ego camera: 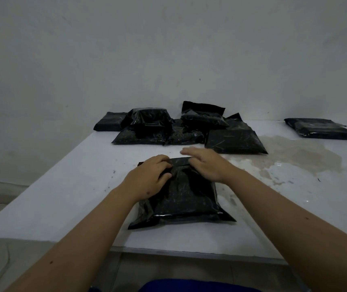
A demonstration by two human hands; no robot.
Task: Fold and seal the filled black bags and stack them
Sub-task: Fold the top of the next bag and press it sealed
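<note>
The left hand [147, 175] presses curled fingers on the folded flap of the black bag [181, 199] on the worktop [63, 186]; the right hand [206, 165] rests flat beside it, fingers released.

What I can't see from here

My left hand [149, 175] covers the far left corner of the filled glossy black plastic bag [181, 199] in front of me, and my right hand [204, 163] hides its folded far edge, so I cannot tell whether the flap is stuck down; my right fingers [189, 151] are blurred. In the heap of black bags [168, 127] at the far edge of the white table [63, 186], the upper ones hide the lower, so their count is unclear. The table's right side and near right corner run out of the picture. A blue cloth patch [189, 286] is cut off by the bottom edge.
</note>
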